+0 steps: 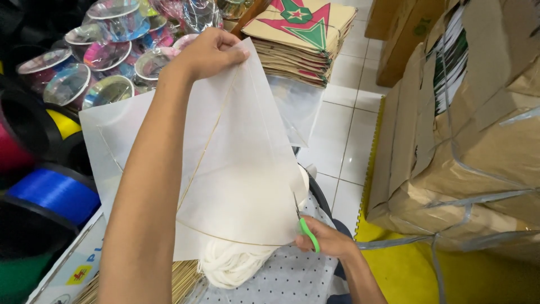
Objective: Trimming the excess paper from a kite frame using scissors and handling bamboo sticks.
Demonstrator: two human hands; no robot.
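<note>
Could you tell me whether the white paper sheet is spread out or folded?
Spread out: the white paper sheet lies flat, with the left hand gripping its top corner.

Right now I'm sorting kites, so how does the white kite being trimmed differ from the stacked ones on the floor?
The white kite is plain, single and held up by the left hand; the stacked kites are tan with red and green star prints and lie flat. Both look like thin paper.

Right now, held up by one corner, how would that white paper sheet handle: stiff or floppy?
The white paper sheet probably feels very light; the left hand lifts it by a pinch. Thin sticks across it likely keep it fairly flat, not limp. It seems fragile: light shows through, and the scissors cut its edge.
</note>
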